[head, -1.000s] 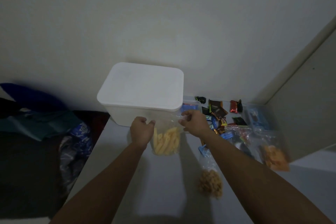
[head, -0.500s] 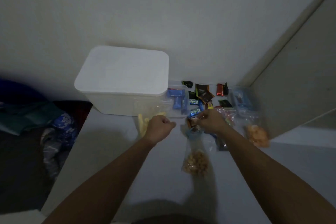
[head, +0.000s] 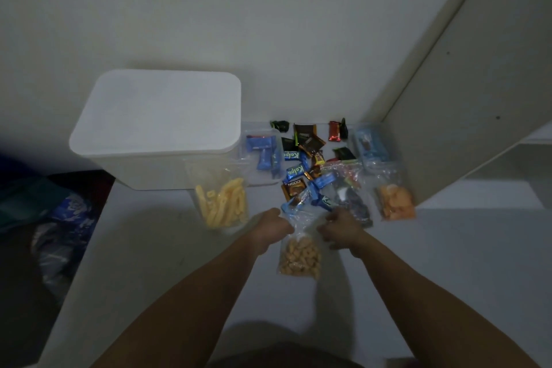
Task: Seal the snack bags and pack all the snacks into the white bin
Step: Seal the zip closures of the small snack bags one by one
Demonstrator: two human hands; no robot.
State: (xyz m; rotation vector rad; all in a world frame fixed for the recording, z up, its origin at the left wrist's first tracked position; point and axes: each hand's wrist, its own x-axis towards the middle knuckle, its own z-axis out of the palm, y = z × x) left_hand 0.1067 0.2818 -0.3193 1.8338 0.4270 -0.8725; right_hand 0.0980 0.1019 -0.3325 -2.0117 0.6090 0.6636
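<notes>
Holding the top of the nut bag (head: 299, 254) with both hands, left hand (head: 270, 230) and right hand (head: 340, 230), fingers pinched on it | head view: bag on the counter (head: 155, 248) | white bin (head: 155, 128) has its lid on | stick bag (head: 222, 203), chip bag (head: 395, 202) and candy pile (head: 304, 164) not packed yet | most work left.

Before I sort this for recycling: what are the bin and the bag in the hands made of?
The bin looks like matte white plastic: smooth moulded walls, rounded lid corners. The bag both hands grip looks like thin clear glossy plastic film: the brown snacks show through and it crinkles with highlights.
</notes>
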